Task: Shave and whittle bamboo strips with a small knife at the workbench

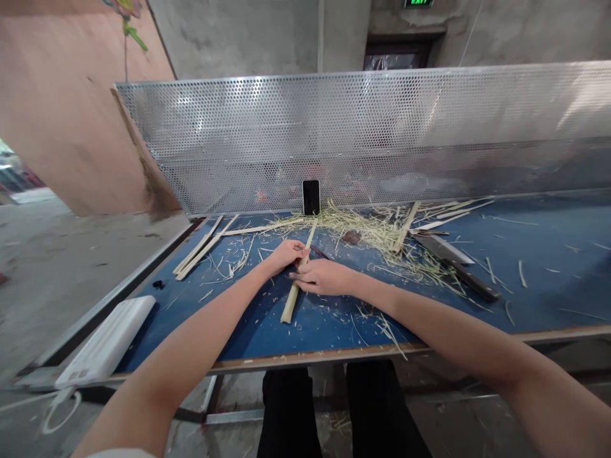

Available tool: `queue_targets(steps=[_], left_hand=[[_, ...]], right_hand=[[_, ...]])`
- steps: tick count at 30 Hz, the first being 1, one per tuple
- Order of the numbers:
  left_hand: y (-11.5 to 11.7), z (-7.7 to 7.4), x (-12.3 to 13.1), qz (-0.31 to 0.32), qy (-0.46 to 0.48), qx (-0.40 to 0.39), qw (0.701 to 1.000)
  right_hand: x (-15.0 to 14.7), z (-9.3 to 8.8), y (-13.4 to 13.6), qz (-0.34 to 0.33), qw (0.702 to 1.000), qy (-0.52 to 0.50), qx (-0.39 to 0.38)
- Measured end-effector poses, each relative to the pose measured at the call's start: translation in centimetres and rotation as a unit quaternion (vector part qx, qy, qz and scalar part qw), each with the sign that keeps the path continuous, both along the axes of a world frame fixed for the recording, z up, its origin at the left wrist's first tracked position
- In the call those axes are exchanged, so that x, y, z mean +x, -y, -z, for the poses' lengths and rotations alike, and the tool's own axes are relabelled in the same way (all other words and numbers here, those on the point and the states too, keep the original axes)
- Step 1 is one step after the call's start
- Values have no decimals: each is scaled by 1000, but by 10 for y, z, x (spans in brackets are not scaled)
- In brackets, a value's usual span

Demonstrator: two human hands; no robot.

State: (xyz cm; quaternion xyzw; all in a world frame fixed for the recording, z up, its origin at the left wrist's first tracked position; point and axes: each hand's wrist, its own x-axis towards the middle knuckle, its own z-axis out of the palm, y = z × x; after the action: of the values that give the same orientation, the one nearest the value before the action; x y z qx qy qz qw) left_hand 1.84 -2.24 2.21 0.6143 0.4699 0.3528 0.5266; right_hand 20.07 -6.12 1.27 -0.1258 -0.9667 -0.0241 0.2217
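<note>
A pale bamboo strip (289,306) lies lengthwise on the blue table, its wide end towards me and its narrow end reaching towards the shavings. My left hand (288,254) is closed on the strip's middle from the left. Just nearer to me, my right hand (323,277) wraps round the strip from the right, fingers bent. A thin dark tool (319,252) sticks out beyond the hands, slanting away; which hand holds it cannot be told.
Shavings (363,222) are heaped along the back, below a perforated metal panel (286,140) and a propped phone (311,197). A large knife (453,264) lies at right. Loose strips (203,249) and a white power strip (107,340) are at left.
</note>
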Motion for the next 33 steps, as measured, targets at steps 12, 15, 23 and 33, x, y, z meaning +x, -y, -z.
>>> queue_targets(steps=[12,15,23,33], left_hand=[[-4,3,-1,8,2,-5,1000],[-3,2,-1,0,-3,2,1000],[-4,1,1,-10,-15,-5,1000],[-4,1,-1,1,-9,-6,1000]], right_hand=[[0,-1,4,-12,1000,7,-5],[-3,-1,2,-20,1000,14,-11],[9,-6,-8,-16,996,8,-89],[3,-6,1,20,996,6,-86]])
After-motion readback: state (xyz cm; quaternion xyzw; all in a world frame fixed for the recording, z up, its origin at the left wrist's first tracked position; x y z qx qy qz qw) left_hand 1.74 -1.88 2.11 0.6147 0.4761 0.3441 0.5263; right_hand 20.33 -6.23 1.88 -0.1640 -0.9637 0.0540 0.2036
